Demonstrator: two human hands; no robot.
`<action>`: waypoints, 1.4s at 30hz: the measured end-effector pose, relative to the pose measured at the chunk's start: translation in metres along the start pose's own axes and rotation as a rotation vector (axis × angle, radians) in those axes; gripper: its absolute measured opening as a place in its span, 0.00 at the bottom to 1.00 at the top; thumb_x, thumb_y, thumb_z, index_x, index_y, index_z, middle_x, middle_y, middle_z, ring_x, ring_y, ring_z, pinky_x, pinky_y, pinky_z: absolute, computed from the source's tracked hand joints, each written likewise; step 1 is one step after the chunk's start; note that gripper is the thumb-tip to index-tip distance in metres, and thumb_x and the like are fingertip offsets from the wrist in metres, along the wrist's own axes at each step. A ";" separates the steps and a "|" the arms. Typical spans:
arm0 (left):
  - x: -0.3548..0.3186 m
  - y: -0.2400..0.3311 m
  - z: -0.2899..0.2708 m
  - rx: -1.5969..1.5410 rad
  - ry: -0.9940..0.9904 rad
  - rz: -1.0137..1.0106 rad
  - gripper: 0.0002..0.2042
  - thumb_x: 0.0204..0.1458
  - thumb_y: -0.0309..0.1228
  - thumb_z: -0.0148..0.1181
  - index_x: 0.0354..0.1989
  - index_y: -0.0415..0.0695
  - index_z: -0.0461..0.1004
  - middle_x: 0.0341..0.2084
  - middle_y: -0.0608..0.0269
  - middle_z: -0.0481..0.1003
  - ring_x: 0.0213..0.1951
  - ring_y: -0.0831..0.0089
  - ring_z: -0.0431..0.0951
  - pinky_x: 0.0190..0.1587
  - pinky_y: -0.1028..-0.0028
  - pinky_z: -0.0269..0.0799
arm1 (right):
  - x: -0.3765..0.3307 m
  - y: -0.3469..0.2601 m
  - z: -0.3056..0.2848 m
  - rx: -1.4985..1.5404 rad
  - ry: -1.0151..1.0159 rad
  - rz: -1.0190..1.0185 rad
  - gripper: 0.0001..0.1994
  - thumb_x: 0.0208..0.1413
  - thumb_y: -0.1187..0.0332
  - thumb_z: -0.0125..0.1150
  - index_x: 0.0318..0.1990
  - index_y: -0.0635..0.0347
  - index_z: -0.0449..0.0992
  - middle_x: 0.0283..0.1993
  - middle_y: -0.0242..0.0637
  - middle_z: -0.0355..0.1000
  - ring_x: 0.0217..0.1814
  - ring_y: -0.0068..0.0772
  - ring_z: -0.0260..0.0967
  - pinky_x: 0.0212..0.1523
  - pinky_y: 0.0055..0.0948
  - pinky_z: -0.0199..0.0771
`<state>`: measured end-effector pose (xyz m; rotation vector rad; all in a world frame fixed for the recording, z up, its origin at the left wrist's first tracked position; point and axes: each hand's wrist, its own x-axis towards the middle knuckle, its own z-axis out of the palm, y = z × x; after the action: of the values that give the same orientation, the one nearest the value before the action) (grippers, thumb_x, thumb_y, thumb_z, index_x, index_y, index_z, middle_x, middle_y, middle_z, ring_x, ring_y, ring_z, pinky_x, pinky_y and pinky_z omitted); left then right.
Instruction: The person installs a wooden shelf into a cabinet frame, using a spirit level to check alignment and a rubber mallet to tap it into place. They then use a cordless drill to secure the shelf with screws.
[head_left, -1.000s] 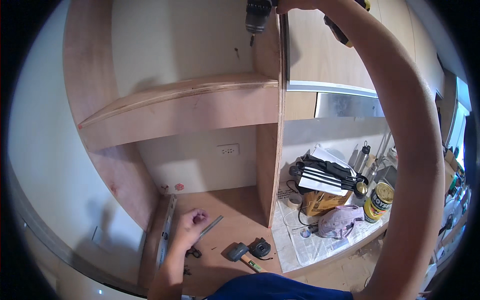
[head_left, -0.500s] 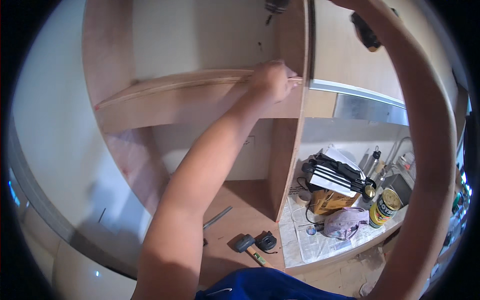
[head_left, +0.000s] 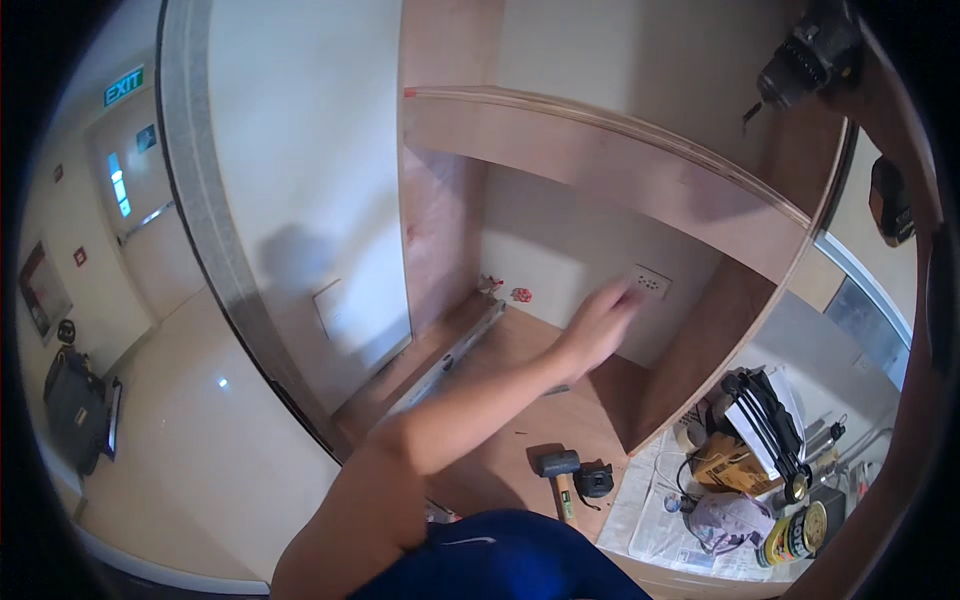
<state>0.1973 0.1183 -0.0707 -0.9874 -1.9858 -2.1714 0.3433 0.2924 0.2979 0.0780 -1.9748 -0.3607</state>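
Observation:
My left hand (head_left: 602,322) is closed and a little blurred, in mid-air in the lower opening of a wooden cabinet, below the shelf (head_left: 600,142). What its fingers hold, if anything, is hidden. At the upper right, my right hand (head_left: 868,98) grips a black power drill (head_left: 797,72) with a bit in its chuck, pointing left and down in front of the upper opening. The drill's battery (head_left: 890,202) shows below the hand. On the cabinet base lie a rubber mallet (head_left: 559,464), a black tape measure (head_left: 595,482) and a long spirit level (head_left: 452,358).
The counter at right bears a cardboard box (head_left: 735,465), a black folded stand (head_left: 768,420), a lilac pouch (head_left: 730,521) and a yellow can (head_left: 795,535). A wall socket (head_left: 653,280) sits inside the cabinet. Leftward are a white wall panel (head_left: 305,150) and a corridor door (head_left: 135,180).
My left hand has left the shelf's front edge and dropped into the lower opening. The view has swung left, bringing in the corridor. The drill stays in my right hand and shows more fully.

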 end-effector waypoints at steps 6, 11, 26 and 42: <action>-0.287 -0.217 -0.167 -0.315 0.327 -0.842 0.11 0.66 0.31 0.53 0.48 0.40 0.79 0.29 0.65 0.75 0.29 0.77 0.73 0.33 0.75 0.72 | -0.001 -0.039 0.043 0.000 -0.038 -0.007 0.49 0.26 0.45 0.86 0.58 0.63 0.75 0.50 0.50 0.83 0.54 0.49 0.81 0.58 0.41 0.79; -0.270 -0.169 -0.234 -0.466 0.486 -0.508 0.14 0.66 0.32 0.58 0.55 0.37 0.78 0.36 0.65 0.75 0.35 0.75 0.76 0.45 0.70 0.78 | -0.017 -0.153 0.062 -0.157 0.011 -0.014 0.40 0.31 0.54 0.84 0.53 0.62 0.72 0.41 0.51 0.81 0.46 0.55 0.81 0.50 0.45 0.80; -0.060 -0.006 -0.331 -0.568 0.251 0.029 0.14 0.68 0.30 0.55 0.56 0.35 0.75 0.33 0.68 0.73 0.43 0.70 0.78 0.53 0.62 0.77 | -0.001 -0.330 0.112 0.107 -0.053 -0.119 0.38 0.29 0.60 0.85 0.52 0.64 0.73 0.38 0.53 0.81 0.41 0.56 0.81 0.45 0.44 0.81; -0.197 -0.152 -0.335 -0.535 0.054 -0.517 0.13 0.70 0.29 0.51 0.56 0.35 0.75 0.38 0.64 0.73 0.42 0.69 0.79 0.53 0.64 0.79 | -0.211 -0.338 0.152 0.563 -0.216 0.262 0.46 0.29 0.56 0.87 0.60 0.57 0.68 0.43 0.46 0.81 0.43 0.51 0.82 0.45 0.43 0.81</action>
<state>0.1474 -0.2324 -0.2904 -0.4471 -1.8187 -3.0693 0.2592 0.0490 -0.0419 0.1415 -2.2153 0.3778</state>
